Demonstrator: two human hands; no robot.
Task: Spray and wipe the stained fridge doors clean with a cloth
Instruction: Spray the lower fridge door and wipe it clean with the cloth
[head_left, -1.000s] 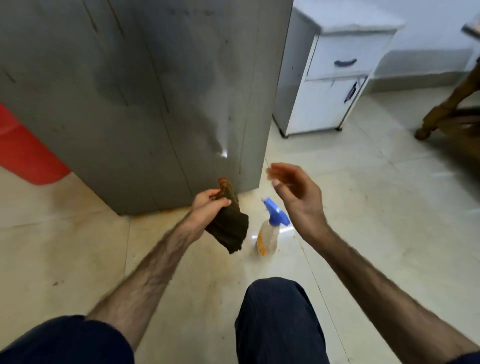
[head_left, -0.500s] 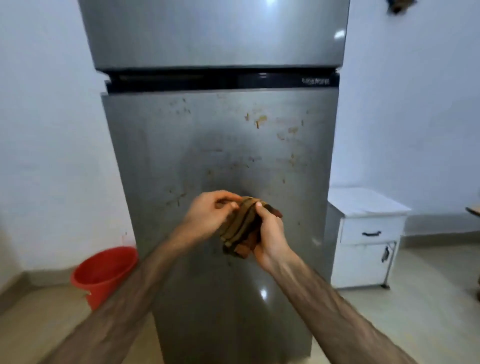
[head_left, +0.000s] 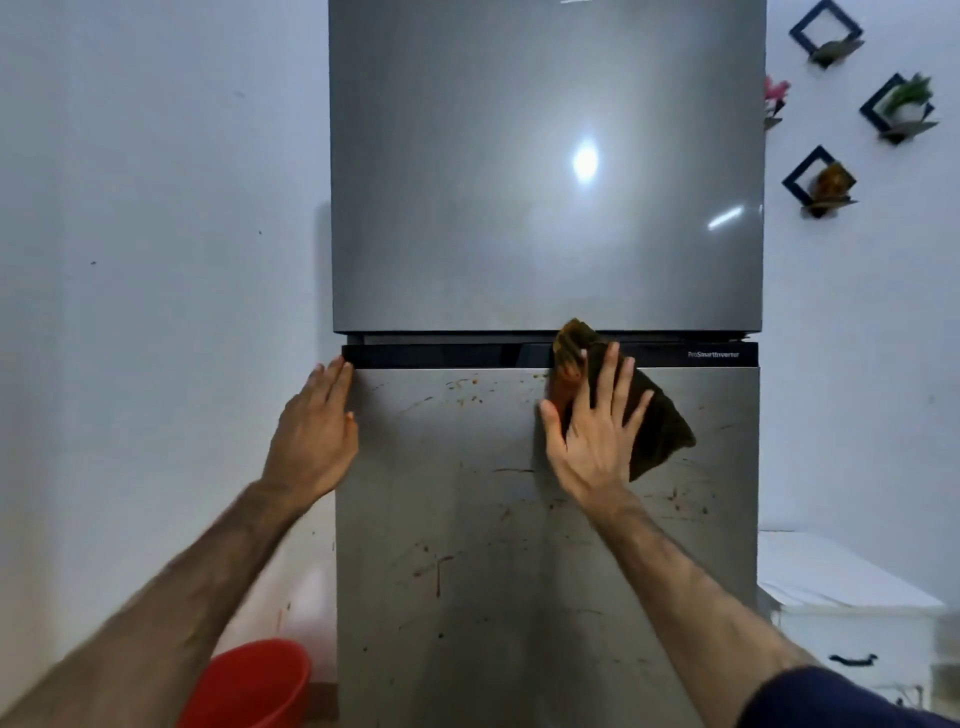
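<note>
Right hand (head_left: 597, 431) flat, fingers spread, pressing cloth (head_left: 649, 426) against top of stained lower fridge door (head_left: 519, 571) for wiping pressure. Left hand (head_left: 317, 431) flat, gripping nothing, bracing door's left edge, probably for steadiness.

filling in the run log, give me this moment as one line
right hand: flat, pressing cloth on lower fridge door top | left hand: flat on door's left edge | lower door: stained | upper door: looks clean

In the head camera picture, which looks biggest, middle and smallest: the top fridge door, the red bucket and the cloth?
1. Top fridge door, by far the largest.
2. Red bucket and cloth look about alike; the bucket is cut off by the picture's edge and the right hand covers some cloth, so no ranking.
</note>
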